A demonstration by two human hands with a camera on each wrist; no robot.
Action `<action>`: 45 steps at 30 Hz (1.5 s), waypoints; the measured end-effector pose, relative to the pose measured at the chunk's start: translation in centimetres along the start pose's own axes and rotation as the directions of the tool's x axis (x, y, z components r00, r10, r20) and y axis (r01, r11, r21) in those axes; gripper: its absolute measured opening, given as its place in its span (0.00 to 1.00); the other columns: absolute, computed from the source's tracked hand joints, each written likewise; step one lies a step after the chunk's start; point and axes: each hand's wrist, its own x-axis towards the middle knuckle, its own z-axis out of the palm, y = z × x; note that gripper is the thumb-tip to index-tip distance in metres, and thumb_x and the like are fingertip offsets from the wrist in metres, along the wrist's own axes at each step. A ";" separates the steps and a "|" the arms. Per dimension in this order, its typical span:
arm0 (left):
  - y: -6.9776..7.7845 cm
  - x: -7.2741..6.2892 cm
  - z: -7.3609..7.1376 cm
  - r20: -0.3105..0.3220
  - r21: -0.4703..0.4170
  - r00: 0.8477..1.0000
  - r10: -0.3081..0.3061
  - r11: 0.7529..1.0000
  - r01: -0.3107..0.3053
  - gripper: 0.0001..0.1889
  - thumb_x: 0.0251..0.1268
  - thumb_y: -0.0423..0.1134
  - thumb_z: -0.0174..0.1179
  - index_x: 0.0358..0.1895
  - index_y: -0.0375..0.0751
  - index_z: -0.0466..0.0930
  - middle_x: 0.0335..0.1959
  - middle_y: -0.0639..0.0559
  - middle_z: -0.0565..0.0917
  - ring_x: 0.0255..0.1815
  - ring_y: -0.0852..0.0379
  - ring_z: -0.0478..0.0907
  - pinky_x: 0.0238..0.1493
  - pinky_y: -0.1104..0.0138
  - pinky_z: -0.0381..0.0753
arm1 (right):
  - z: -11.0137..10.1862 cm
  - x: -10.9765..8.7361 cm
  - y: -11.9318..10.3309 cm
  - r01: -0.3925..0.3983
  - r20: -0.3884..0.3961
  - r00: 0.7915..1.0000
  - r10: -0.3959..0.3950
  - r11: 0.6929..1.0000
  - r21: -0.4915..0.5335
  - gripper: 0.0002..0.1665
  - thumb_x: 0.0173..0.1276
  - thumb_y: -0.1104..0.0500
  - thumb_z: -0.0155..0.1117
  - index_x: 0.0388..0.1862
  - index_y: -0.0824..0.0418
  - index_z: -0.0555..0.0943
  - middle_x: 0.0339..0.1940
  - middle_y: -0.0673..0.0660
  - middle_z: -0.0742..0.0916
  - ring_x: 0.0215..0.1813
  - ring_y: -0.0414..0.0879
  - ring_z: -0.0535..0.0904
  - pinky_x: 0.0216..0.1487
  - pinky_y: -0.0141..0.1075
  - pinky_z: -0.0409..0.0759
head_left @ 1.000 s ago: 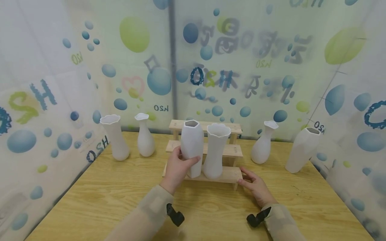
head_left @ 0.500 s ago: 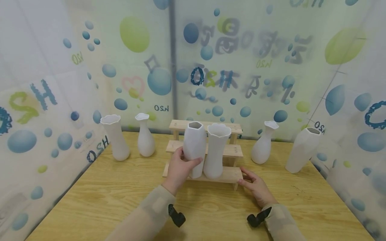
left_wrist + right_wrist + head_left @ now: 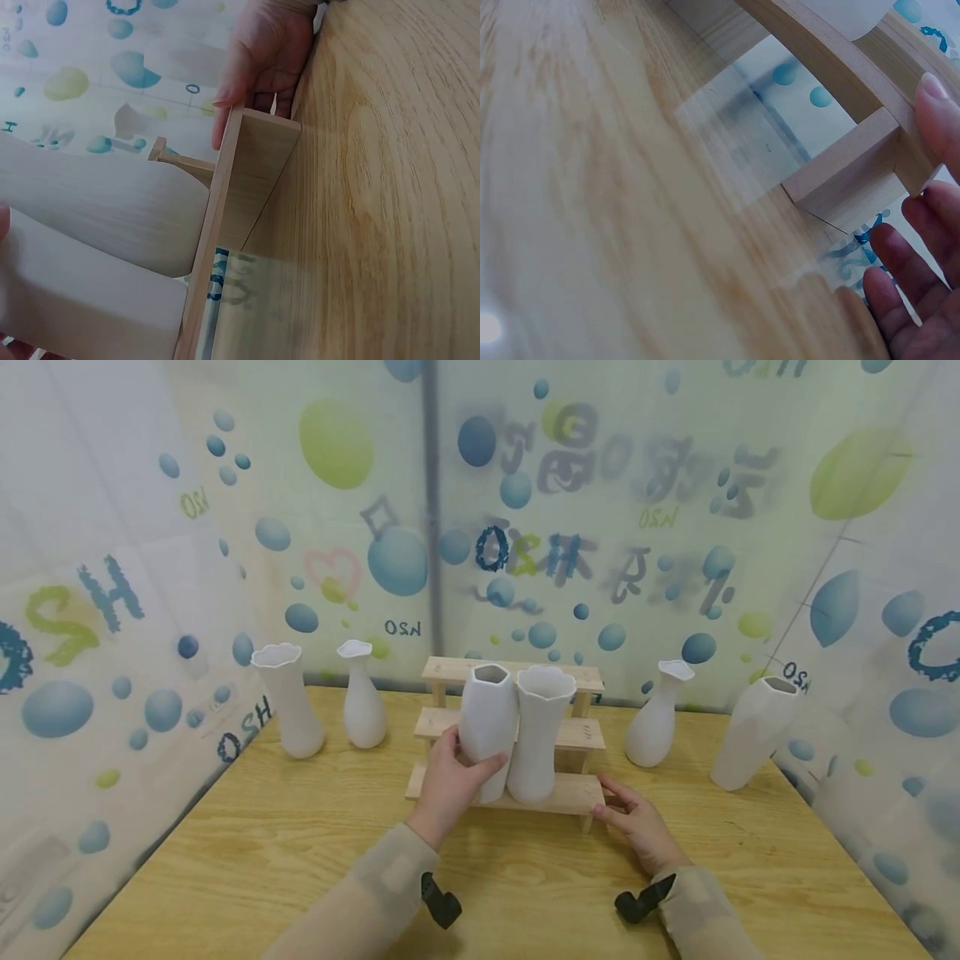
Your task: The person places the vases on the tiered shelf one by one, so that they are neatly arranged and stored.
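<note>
In the head view, my left hand [image 3: 448,785] grips a white faceted vase [image 3: 487,714] with a five-sided mouth, thumb across its front. The vase leans slightly right, its base at the lowest step of a three-step wooden display stand [image 3: 573,789]. Close against its right side on the same step stands a white vase with a wavy rim [image 3: 537,735]. My right hand [image 3: 641,831] holds the right end of that step; in the right wrist view its thumb [image 3: 939,112] lies over the board [image 3: 840,67] and its fingers are curled at the end.
On the wooden table [image 3: 517,893], a wavy-rimmed vase [image 3: 292,710] and a narrow-necked vase [image 3: 363,706] stand left of the stand. Another narrow-necked vase [image 3: 652,722] and a second faceted vase [image 3: 752,735] stand to the right. Printed curtains [image 3: 525,510] surround the table.
My left hand has shifted the faceted vase a little to the right, closing the gap to the wavy-rimmed vase beside it. My right hand has stayed at the step's end.
</note>
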 end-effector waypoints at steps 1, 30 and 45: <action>0.0 -0.1 -0.1 0.002 0.016 1.000 0.006 1.000 -0.006 0.42 0.48 0.55 0.73 0.65 0.47 0.63 0.61 0.51 0.71 0.61 0.49 0.70 0.59 0.46 0.71 | 0.0 0.0 0.0 0.000 -0.002 1.000 0.000 1.000 -0.002 0.39 0.67 0.58 0.65 0.73 0.61 0.63 0.67 0.64 0.72 0.58 0.48 0.70 0.54 0.38 0.68; -5.0 3.2 -19.8 -0.534 0.145 0.845 -0.037 0.980 0.134 0.41 0.63 0.60 0.58 0.72 0.38 0.59 0.69 0.43 0.63 0.61 0.47 0.63 0.51 0.58 0.70 | -0.3 0.0 0.3 0.004 -0.033 0.999 -0.004 1.000 0.011 0.38 0.66 0.59 0.67 0.73 0.62 0.64 0.67 0.63 0.71 0.59 0.49 0.70 0.53 0.38 0.69; -5.4 6.2 -24.5 -0.566 0.035 0.793 -0.225 0.955 0.296 0.51 0.57 0.62 0.61 0.77 0.43 0.45 0.77 0.45 0.47 0.76 0.45 0.45 0.72 0.51 0.50 | 0.3 0.3 0.5 0.025 -0.035 0.999 -0.024 0.999 0.037 0.37 0.64 0.61 0.67 0.71 0.63 0.67 0.66 0.63 0.73 0.58 0.50 0.72 0.54 0.38 0.69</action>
